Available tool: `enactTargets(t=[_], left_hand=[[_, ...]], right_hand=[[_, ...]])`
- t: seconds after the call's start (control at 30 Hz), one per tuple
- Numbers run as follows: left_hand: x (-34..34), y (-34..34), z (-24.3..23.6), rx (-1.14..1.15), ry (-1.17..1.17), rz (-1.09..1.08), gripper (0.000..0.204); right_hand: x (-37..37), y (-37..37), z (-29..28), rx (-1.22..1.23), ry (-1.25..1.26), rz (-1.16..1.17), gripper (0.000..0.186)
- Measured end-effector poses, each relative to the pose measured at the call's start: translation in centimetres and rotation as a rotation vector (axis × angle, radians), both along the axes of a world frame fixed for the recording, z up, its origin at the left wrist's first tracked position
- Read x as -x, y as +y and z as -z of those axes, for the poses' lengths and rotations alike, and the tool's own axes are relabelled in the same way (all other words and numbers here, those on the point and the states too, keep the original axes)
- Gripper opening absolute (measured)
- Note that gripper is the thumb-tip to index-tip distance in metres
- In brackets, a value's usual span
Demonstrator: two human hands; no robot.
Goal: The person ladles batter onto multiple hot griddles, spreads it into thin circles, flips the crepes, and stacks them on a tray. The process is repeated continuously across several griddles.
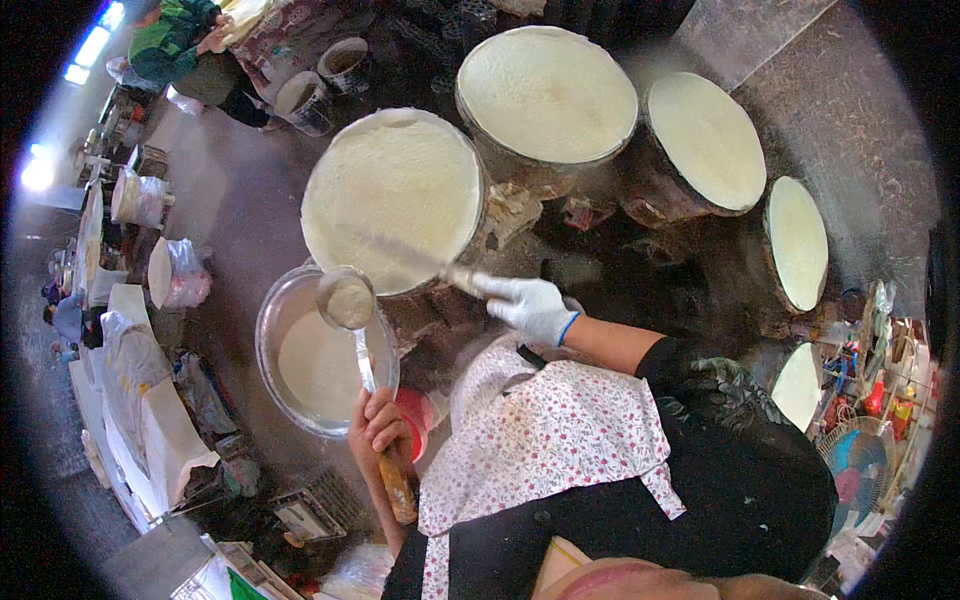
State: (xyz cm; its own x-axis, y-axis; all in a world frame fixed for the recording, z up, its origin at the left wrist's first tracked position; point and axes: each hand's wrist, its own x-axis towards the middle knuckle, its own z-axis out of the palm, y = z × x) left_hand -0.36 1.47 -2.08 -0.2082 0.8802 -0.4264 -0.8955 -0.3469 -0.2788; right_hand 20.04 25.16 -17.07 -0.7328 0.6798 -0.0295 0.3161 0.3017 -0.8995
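My bare left hand point(382, 425) is wrapped round the wooden handle of a metal ladle point(348, 303). Pale batter lies in the ladle's bowl, which hangs over the far side of a large metal basin point(266, 345) with more batter in it. My right hand point(535, 310), in a white glove with a blue cuff, grips a long flat spatula point(405, 252). Motion blurs its blade, which reaches over the near part of a round griddle coated with a pale batter sheet point(390, 185); whether it touches the sheet I cannot tell.
Further round griddles with pale sheets point(548, 95) point(707, 140) point(798, 243) curve away to the right. A red bucket point(415, 420) stands beside the basin. Two buckets point(303, 100) are at the far left, near a person in green point(170, 45). A fan point(855, 460) stands at right.
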Motion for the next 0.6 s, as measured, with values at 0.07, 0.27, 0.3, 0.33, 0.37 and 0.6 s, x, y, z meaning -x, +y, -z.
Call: enactTargets(t=[0.07,0.27,0.3,0.33,0.37,0.6], left_hand=[[-0.2,0.0,0.1,-0.006,-0.002,-0.007,0.05],[0.0,1.3,-1.0,0.025,0.027,0.037,0.05],[-0.1,1.9,-1.2,0.047,0.011,0.036,0.05],[-0.4,2.5,-1.5,0.036,0.015,0.046,0.05],[-0.6,3.6,-1.6,0.03,0.008,0.055,0.05],[-2.9,9.8,-2.3,-0.018,-0.049,-0.009,0.05]], right_hand=[[-1.1,0.4,0.3,-0.022,-0.171,0.03,0.047],[-3.9,3.1,-1.2,0.134,-0.338,-0.128,0.055],[-4.5,4.2,-1.5,0.079,-0.042,0.03,0.059],[-5.2,5.7,-2.0,0.003,-0.11,0.168,0.067],[-5.8,7.7,-2.1,-0.033,-0.175,0.286,0.072],[-11.0,18.4,-5.2,0.387,-0.126,0.452,0.054]])
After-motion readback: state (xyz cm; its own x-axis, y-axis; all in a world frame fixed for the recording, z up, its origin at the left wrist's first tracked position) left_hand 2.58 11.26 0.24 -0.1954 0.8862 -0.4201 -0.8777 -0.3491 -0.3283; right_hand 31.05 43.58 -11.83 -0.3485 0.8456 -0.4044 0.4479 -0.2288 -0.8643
